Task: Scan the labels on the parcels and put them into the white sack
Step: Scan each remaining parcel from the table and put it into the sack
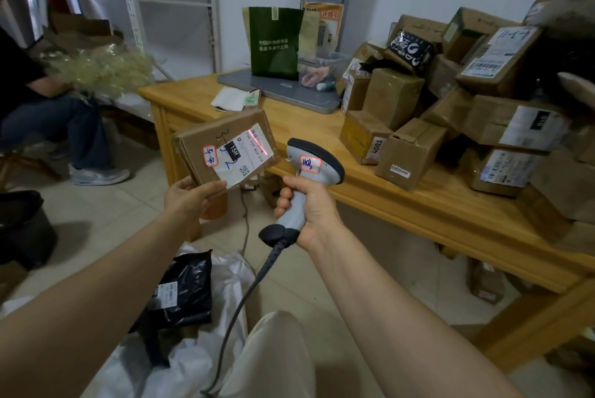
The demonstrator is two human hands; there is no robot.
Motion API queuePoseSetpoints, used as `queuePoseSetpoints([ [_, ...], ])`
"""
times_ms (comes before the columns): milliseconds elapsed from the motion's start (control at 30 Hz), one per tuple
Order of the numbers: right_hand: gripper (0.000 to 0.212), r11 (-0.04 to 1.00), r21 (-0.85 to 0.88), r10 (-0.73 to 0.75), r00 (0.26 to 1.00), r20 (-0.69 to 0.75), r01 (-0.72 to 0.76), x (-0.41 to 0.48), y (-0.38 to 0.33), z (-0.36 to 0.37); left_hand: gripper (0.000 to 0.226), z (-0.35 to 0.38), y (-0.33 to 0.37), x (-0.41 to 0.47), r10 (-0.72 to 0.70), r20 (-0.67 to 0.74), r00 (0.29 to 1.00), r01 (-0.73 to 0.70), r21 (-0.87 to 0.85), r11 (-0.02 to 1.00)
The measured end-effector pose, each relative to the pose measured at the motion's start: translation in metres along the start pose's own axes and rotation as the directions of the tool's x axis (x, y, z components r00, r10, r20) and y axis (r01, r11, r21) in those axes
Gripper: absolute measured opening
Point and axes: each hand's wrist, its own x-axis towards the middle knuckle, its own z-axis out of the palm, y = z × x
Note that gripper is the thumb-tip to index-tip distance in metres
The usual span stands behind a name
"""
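A flat brown cardboard parcel (196,140) is being held up in the air in front of the wooden table (418,204), tilted so its top face is facing the camera. A white shipping label (249,156) is covering the right part of that face, showing a black "15H" block, a small QR code and blue pen marks (a smaller red-edged sticker with blue handwriting is sitting to its left). A thin red scan line is lying across the label's upper right corner.

The left hand (188,198) is pinching the parcel's lower edge, thumb on top and fingers underneath. Just to the right, apart from the parcel, the right hand (309,204) is gripping the handle of a grey handheld scanner (314,166), its dark head pointing toward the label. The scanner's dark cable (248,294) is trailing down toward the floor.

Below the arms, the white sack (193,362) is lying open on the tiled floor with a black plastic parcel (188,294) resting in it. On the table's right side, a pile of cardboard parcels (450,108) is stacked loosely, and a green bag (273,40) is standing at the far end on a grey laptop (289,92). A seated person (48,108) is at the far left.
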Motion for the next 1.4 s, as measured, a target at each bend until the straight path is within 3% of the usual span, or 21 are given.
queuePoseSetpoints([
  [300, 0.019, 0.999, 0.042, 0.023, 1.000, -0.009, -0.023, 0.003, 0.006, 0.005, 0.059, -0.005, -0.006, 0.004, 0.004, -0.022, 1.000, -0.004, -0.006, 1.000],
  [533, 0.021, 0.999, 0.030, 0.029, 0.999, -0.020, -0.029, 0.005, 0.011, 0.008, 0.073, -0.008, -0.008, 0.007, -0.005, -0.065, 0.998, 0.001, -0.056, 0.998],
  [667, 0.020, 0.999, -0.003, 0.044, 0.999, -0.017, -0.044, 0.008, 0.013, 0.007, 0.061, -0.010, -0.009, 0.006, -0.006, -0.084, 0.996, -0.001, -0.085, 0.996],
  [767, 0.018, 0.997, -0.048, 0.062, 0.998, -0.007, -0.062, 0.014, 0.019, 0.002, 0.049, -0.024, -0.018, 0.011, -0.073, -0.176, 0.982, 0.051, -0.128, 0.990],
  [833, 0.019, 0.991, -0.085, 0.101, 0.995, -0.003, -0.101, 0.019, 0.028, -0.003, 0.043, -0.043, -0.034, 0.015, -0.157, -0.250, 0.955, 0.121, -0.153, 0.981],
  [933, 0.022, 0.976, -0.114, 0.188, 0.982, -0.006, -0.187, 0.030, 0.045, -0.009, 0.066, -0.078, -0.064, 0.022, -0.311, -0.319, 0.895, 0.272, -0.163, 0.948],
  [1133, 0.024, 0.936, -0.157, 0.309, 0.949, -0.066, -0.316, 0.066, 0.085, -0.014, 0.071, -0.133, -0.113, 0.027, -0.550, -0.490, 0.677, 0.480, -0.273, 0.834],
  [1233, 0.024, 0.911, -0.171, 0.368, 0.926, -0.083, -0.376, 0.082, 0.103, -0.016, 0.067, -0.157, -0.145, 0.030, -0.583, -0.530, 0.616, 0.537, -0.258, 0.803],
  [1400, 0.021, 0.874, -0.195, 0.429, 0.895, -0.118, -0.445, 0.107, 0.127, -0.018, 0.057, -0.195, -0.190, 0.045, -0.556, -0.595, 0.581, 0.541, -0.229, 0.809],
])
